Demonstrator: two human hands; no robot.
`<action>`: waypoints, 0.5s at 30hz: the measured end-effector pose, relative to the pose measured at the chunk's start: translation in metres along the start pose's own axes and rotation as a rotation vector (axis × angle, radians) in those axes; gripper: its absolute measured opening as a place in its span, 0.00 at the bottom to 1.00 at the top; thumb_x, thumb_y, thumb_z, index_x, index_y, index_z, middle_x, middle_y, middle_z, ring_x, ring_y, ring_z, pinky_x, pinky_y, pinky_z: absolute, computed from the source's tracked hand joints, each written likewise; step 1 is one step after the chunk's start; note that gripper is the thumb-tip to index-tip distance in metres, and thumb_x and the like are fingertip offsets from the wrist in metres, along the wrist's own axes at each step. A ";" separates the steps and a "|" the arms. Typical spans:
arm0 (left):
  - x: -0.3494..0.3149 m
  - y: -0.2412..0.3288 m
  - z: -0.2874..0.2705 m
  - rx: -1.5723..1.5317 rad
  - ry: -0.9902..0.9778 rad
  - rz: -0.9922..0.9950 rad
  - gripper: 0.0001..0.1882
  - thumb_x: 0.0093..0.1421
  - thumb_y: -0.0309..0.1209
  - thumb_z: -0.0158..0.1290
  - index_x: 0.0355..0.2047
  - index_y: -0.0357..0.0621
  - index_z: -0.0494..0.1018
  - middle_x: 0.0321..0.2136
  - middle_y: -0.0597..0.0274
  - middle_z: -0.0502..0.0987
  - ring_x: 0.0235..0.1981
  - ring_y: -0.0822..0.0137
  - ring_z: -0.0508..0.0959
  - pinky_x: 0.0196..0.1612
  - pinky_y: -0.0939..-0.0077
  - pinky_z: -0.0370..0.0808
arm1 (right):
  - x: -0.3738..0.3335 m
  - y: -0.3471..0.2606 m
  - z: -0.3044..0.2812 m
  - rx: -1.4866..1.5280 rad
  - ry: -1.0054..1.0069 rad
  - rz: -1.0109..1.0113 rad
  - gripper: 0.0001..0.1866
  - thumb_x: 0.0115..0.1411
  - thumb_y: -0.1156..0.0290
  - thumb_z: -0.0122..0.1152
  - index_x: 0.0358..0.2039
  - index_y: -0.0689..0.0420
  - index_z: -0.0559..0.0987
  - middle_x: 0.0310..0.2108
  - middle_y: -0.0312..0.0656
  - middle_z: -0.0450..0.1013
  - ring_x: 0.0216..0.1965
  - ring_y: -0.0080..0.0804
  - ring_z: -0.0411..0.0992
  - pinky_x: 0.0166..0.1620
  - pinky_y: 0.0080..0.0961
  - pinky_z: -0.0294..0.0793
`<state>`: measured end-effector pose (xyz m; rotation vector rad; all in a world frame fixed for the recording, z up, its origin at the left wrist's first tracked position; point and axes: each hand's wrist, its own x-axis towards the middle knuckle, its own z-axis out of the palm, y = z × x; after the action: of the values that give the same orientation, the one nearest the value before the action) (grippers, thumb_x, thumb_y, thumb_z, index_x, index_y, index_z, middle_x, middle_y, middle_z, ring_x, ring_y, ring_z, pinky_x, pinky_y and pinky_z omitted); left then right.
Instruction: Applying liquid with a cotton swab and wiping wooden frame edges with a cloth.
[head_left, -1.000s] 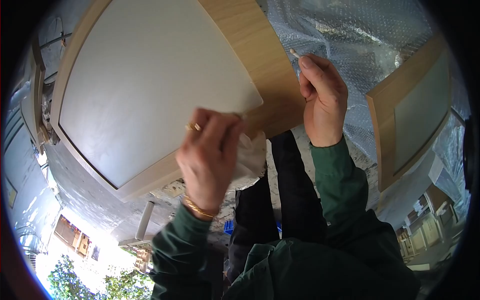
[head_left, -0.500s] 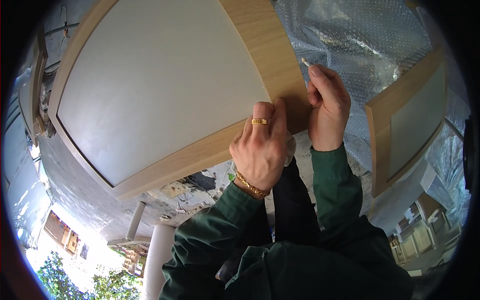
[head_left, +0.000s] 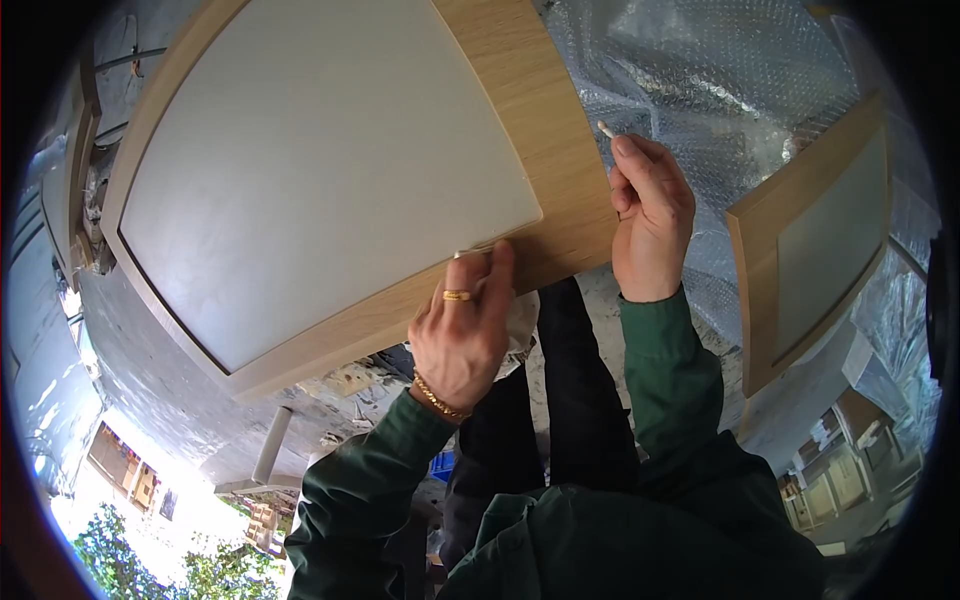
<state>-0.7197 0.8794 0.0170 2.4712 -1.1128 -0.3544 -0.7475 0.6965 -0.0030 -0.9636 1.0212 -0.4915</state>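
A large wooden-framed panel point(head_left: 545, 130) with a pale grey flat centre lies in front of me, its near right corner by my hands. My left hand point(head_left: 465, 325), with a gold ring and bracelet, presses its fingertips on the near rail where it meets the grey centre. A white cloth point(head_left: 522, 318) is bunched under that hand and shows past the fingertips. At the right outer edge of the frame, my right hand point(head_left: 652, 210) pinches a short white stick point(head_left: 606, 130) with a rounded pale tip, like a cotton swab, pointing up and left.
Bubble wrap point(head_left: 700, 70) spreads beyond the right edge. A smaller framed panel point(head_left: 765, 290) stands at the right. Another wooden frame point(head_left: 82, 160) is at the far left. Below the large panel are a blue container point(head_left: 441, 466) and a pale tube point(head_left: 270, 445).
My left hand and the cloth have slid left along the near rail, away from the corner. My right hand has barely moved and keeps its stick.
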 end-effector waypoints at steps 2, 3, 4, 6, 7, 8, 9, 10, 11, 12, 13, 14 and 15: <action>-0.009 -0.007 -0.004 -0.048 0.050 -0.060 0.20 0.50 0.20 0.52 0.46 0.40 0.72 0.34 0.62 0.69 0.25 0.69 0.76 0.19 0.75 0.74 | -0.001 0.000 -0.003 0.025 -0.040 -0.006 0.07 0.53 0.71 0.64 0.30 0.60 0.77 0.22 0.29 0.69 0.22 0.12 0.59 0.25 0.12 0.54; -0.013 -0.012 -0.001 -0.103 0.120 -0.092 0.18 0.52 0.20 0.52 0.46 0.40 0.72 0.33 0.60 0.70 0.23 0.69 0.76 0.18 0.74 0.73 | -0.002 -0.001 -0.005 0.026 -0.040 -0.007 0.07 0.53 0.71 0.64 0.30 0.60 0.77 0.22 0.29 0.69 0.22 0.12 0.59 0.25 0.12 0.54; -0.015 -0.016 -0.001 -0.094 0.159 -0.132 0.17 0.53 0.21 0.53 0.46 0.40 0.72 0.33 0.60 0.70 0.24 0.68 0.76 0.19 0.74 0.73 | -0.002 -0.001 -0.006 0.031 -0.036 -0.013 0.07 0.53 0.71 0.63 0.31 0.60 0.77 0.23 0.30 0.69 0.22 0.13 0.60 0.26 0.12 0.56; -0.019 -0.021 -0.005 -0.082 0.196 -0.239 0.15 0.56 0.23 0.53 0.45 0.41 0.73 0.33 0.58 0.71 0.25 0.64 0.76 0.21 0.72 0.74 | -0.004 -0.002 -0.011 0.032 -0.033 -0.023 0.07 0.53 0.71 0.63 0.32 0.60 0.77 0.23 0.30 0.69 0.23 0.13 0.61 0.26 0.12 0.57; -0.021 -0.026 -0.008 -0.069 0.221 -0.263 0.14 0.56 0.23 0.53 0.44 0.42 0.73 0.33 0.58 0.71 0.26 0.63 0.76 0.23 0.71 0.74 | -0.007 -0.002 -0.009 -0.033 -0.049 -0.065 0.08 0.54 0.72 0.61 0.33 0.61 0.76 0.26 0.32 0.69 0.25 0.16 0.62 0.28 0.14 0.59; -0.023 -0.031 -0.010 -0.057 0.246 -0.287 0.13 0.56 0.23 0.53 0.43 0.42 0.74 0.33 0.58 0.71 0.27 0.62 0.76 0.25 0.71 0.75 | -0.011 -0.002 -0.008 -0.098 -0.064 -0.108 0.09 0.55 0.72 0.60 0.34 0.62 0.76 0.28 0.33 0.70 0.26 0.18 0.63 0.30 0.16 0.61; -0.026 -0.035 -0.009 -0.099 0.246 -0.343 0.13 0.55 0.25 0.55 0.42 0.43 0.73 0.33 0.58 0.71 0.29 0.60 0.76 0.27 0.70 0.75 | -0.013 0.000 -0.010 -0.115 -0.108 -0.135 0.07 0.56 0.74 0.58 0.35 0.63 0.75 0.34 0.35 0.70 0.29 0.19 0.65 0.33 0.18 0.65; -0.027 -0.036 -0.009 -0.096 0.258 -0.343 0.13 0.55 0.25 0.55 0.42 0.43 0.73 0.33 0.58 0.71 0.29 0.60 0.76 0.27 0.70 0.75 | -0.016 0.001 -0.007 -0.112 -0.117 -0.142 0.07 0.56 0.74 0.58 0.35 0.63 0.75 0.34 0.35 0.70 0.29 0.19 0.65 0.33 0.18 0.65; -0.026 -0.035 -0.010 -0.086 0.246 -0.369 0.13 0.54 0.26 0.56 0.42 0.43 0.73 0.33 0.58 0.71 0.30 0.60 0.76 0.28 0.70 0.74 | -0.020 0.001 -0.001 -0.114 -0.122 -0.169 0.06 0.56 0.75 0.59 0.33 0.62 0.75 0.33 0.34 0.70 0.28 0.18 0.65 0.34 0.17 0.65; -0.025 -0.033 -0.010 -0.079 0.234 -0.395 0.14 0.54 0.28 0.57 0.41 0.43 0.73 0.34 0.58 0.70 0.30 0.59 0.76 0.28 0.69 0.74 | -0.022 0.003 0.002 -0.119 -0.127 -0.198 0.05 0.56 0.76 0.60 0.31 0.61 0.74 0.31 0.33 0.70 0.28 0.17 0.65 0.34 0.16 0.65; -0.022 -0.029 -0.013 -0.066 0.204 -0.424 0.16 0.52 0.29 0.59 0.42 0.44 0.72 0.34 0.58 0.70 0.31 0.58 0.75 0.29 0.68 0.73 | -0.023 0.006 0.002 -0.156 -0.181 -0.230 0.04 0.56 0.77 0.59 0.31 0.62 0.73 0.34 0.34 0.68 0.31 0.17 0.65 0.37 0.16 0.65; -0.022 -0.030 -0.012 -0.094 0.221 -0.403 0.16 0.51 0.29 0.59 0.41 0.44 0.72 0.34 0.58 0.70 0.31 0.58 0.75 0.29 0.67 0.73 | -0.025 0.007 0.006 -0.163 -0.207 -0.242 0.04 0.56 0.78 0.59 0.31 0.62 0.72 0.34 0.34 0.68 0.32 0.18 0.65 0.38 0.16 0.65; -0.022 -0.033 -0.015 -0.111 0.252 -0.381 0.16 0.51 0.29 0.59 0.41 0.44 0.73 0.34 0.57 0.70 0.31 0.57 0.75 0.29 0.67 0.73 | -0.029 0.003 0.015 -0.158 -0.244 -0.261 0.04 0.56 0.79 0.58 0.31 0.62 0.72 0.34 0.34 0.67 0.33 0.18 0.65 0.38 0.16 0.65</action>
<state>-0.7067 0.9198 0.0169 2.5339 -0.5068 -0.1974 -0.7486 0.7257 0.0118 -1.2748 0.7254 -0.4993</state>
